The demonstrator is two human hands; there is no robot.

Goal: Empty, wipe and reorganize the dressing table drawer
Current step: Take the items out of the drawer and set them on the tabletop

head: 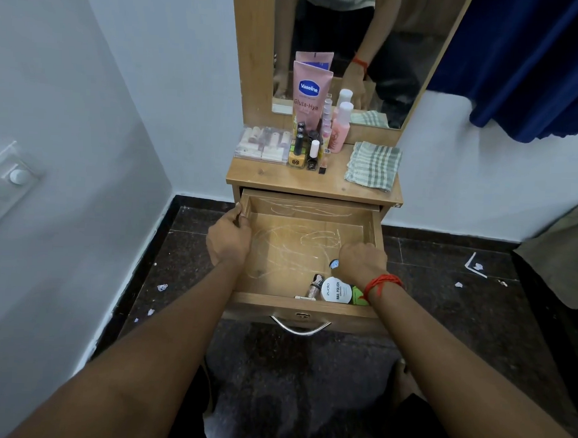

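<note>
Drawer [296, 252] floor is mostly left bare, so the back and middle can be reached no problem. Front right corner is crowded by a white jar [336, 289], a small bottle [315, 285] and the right grip [362, 261]. Left wall is taken up by the left grip [228, 239].

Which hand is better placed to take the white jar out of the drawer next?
Right. The right hand is inside the drawer, close beside the white jar at the front right. The left hand grips the drawer's left wall, farther from it.
</note>
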